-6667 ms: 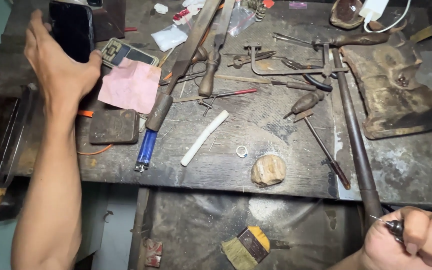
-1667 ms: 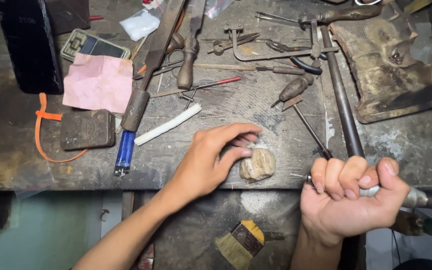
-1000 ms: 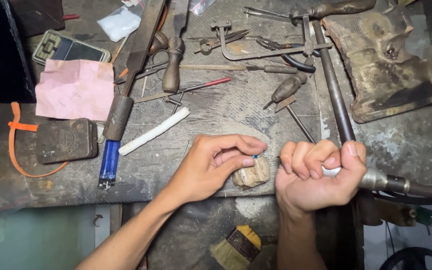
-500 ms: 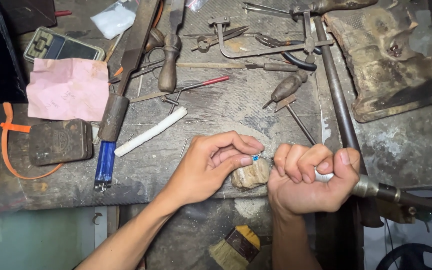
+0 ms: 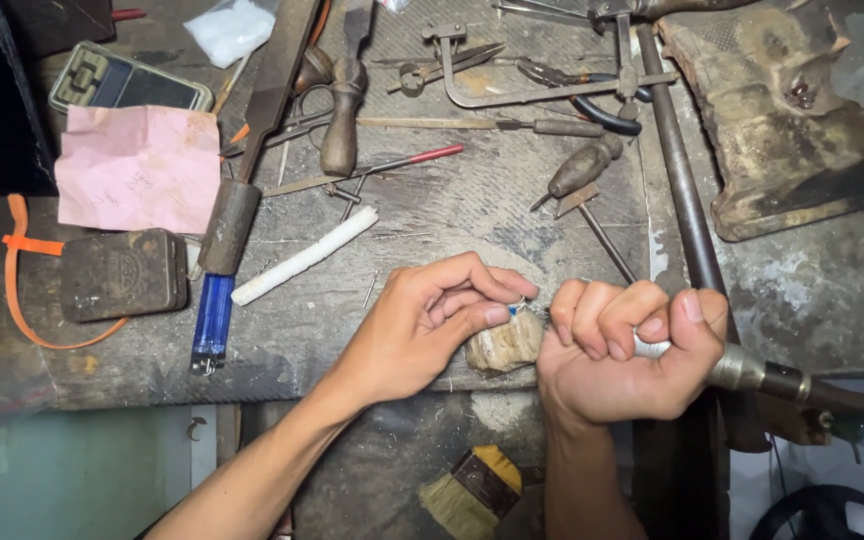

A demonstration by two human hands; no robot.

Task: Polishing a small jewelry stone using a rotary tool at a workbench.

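My left hand (image 5: 432,325) pinches a small silver ring with a blue stone (image 5: 517,306) between thumb and fingertips, just above a worn wooden bench peg (image 5: 505,345) at the bench's front edge. My right hand (image 5: 627,350) is closed in a fist around a metal rotary handpiece (image 5: 752,372), its shaft running off to the right. The tool's tip points left at the ring and is mostly hidden by my fingers. Both hands nearly touch over the peg.
On the dark workbench (image 5: 432,200) lie a pink paper (image 5: 138,167), a small dark tin (image 5: 122,274), a blue lighter (image 5: 213,322), a white stick (image 5: 304,255), files, pliers, a saw frame (image 5: 542,92), a long metal rod (image 5: 680,180). A brush (image 5: 472,490) lies below.
My left hand came from the upper left down to the peg and picked up the ring. My right hand with the handpiece moved left until it met the ring.
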